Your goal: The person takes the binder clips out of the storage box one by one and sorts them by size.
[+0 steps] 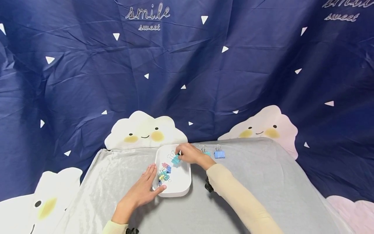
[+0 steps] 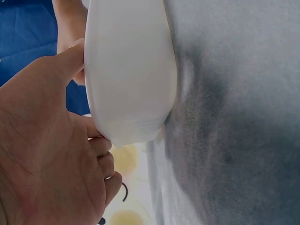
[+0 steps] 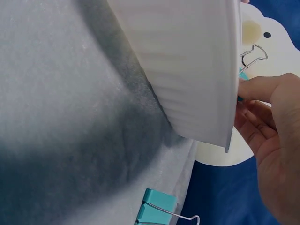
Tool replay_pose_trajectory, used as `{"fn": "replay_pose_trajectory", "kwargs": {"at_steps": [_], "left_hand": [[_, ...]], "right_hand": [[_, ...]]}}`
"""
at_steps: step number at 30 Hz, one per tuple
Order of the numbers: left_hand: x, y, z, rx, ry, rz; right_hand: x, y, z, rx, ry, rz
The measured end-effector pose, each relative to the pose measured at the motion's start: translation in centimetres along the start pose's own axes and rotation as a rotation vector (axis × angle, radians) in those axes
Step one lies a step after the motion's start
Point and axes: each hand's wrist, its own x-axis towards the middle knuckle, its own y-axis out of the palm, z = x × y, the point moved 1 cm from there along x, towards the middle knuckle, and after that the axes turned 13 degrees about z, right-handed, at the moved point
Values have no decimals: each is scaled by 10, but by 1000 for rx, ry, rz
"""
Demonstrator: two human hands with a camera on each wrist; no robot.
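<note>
"Head view: what is the right hand (image 1: 190, 153) doing?"
"Its fingers pinch a teal clip (image 1: 176, 159) over the far part of the white tray (image 1: 180, 183)."
"And the left hand (image 1: 143, 188)?"
"Fingers extended, touching the tray's left rim beside the small clips (image 1: 164, 175)."
"Anything farther right?"
"Another teal clip (image 3: 159, 206) and a blue clip (image 1: 219, 154), on grey cloth (image 1: 251, 175)."

Navy backdrop (image 1: 187, 65) behind grey cloth (image 1: 263, 175)

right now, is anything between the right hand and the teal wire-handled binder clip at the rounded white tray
Nothing visible: the right hand pinches the teal wire-handled binder clip directly. Small multicoloured binder clips lie along the left side of the rounded white tray.
</note>
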Motion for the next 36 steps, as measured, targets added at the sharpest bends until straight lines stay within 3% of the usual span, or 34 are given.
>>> {"fn": "replay_pose_trajectory", "kwargs": {"at_steps": [14, 24, 36], "left_hand": [[0, 1, 1, -7, 4, 0], [-1, 0, -2, -7, 6, -3], [1, 0, -1, -1, 5, -5]], "right_hand": [[-15, -15, -3, -6, -38, -65], [-30, -30, -1, 0, -27, -53], [-55, -46, -12, -23, -47, -131]]}}
